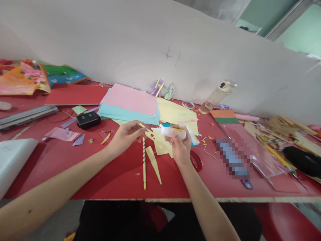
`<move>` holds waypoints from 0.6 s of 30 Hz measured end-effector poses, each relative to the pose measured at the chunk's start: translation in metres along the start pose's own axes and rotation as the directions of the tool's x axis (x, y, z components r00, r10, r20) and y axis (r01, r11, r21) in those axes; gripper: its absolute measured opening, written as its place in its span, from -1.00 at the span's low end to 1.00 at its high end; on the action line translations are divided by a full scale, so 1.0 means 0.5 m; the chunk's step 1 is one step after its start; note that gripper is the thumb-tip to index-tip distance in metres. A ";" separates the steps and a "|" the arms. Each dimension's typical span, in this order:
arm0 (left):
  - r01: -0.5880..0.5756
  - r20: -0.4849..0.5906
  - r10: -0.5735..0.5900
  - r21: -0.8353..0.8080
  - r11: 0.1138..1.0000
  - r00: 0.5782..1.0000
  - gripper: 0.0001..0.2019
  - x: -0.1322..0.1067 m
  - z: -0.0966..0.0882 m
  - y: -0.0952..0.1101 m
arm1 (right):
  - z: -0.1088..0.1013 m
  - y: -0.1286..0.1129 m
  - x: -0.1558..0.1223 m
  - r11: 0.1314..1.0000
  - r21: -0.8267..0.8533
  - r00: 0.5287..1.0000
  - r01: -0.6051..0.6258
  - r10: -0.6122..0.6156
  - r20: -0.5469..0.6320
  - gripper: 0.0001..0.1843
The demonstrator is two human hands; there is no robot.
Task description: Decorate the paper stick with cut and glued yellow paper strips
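Note:
My right hand (181, 145) is wrapped round a small white glue bottle (173, 132) with a yellow label, tilted almost level, its nozzle pointing left. My left hand (127, 135) pinches a thin pale yellow paper strip (145, 127); the nozzle tip is close to that strip, and I cannot tell whether they touch. Below my hands a striped pencil (144, 164) lies beside a long tapered piece of yellow paper (153, 164). More cut yellow paper (162, 145) is under the bottle. A red ring-shaped handle (197, 161) shows by my right wrist, partly hidden.
Coloured sheets, pink (132, 100) and yellow (178, 112), lie at the back. A clear bottle (215, 97) leans near the wall. To the left are a black box (88, 119) and paper scraps; to the right, a clear pink folder (255, 149) and a black pouch (302, 162).

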State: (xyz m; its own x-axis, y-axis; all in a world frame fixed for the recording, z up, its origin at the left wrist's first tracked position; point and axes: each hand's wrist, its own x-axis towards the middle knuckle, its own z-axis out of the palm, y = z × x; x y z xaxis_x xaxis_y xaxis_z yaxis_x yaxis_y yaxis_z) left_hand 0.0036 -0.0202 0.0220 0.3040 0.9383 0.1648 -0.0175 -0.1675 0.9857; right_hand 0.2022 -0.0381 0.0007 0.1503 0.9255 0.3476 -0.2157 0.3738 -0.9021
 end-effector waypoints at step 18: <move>-0.240 -0.057 0.263 0.262 0.935 0.963 -0.84 -0.009 0.002 -0.008 | -0.005 -0.008 -0.013 0.912 -0.395 0.975 0.115 -0.179 -0.130 -0.77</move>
State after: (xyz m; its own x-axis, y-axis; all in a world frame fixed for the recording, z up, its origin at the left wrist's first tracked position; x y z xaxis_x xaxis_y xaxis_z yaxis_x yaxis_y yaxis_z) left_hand 0.0031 -0.0242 0.0174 0.2339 0.8767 0.4202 0.1601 -0.4610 0.8728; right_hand 0.2047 -0.0458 0.0013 0.3101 0.8280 0.4672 0.2014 0.4230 -0.8835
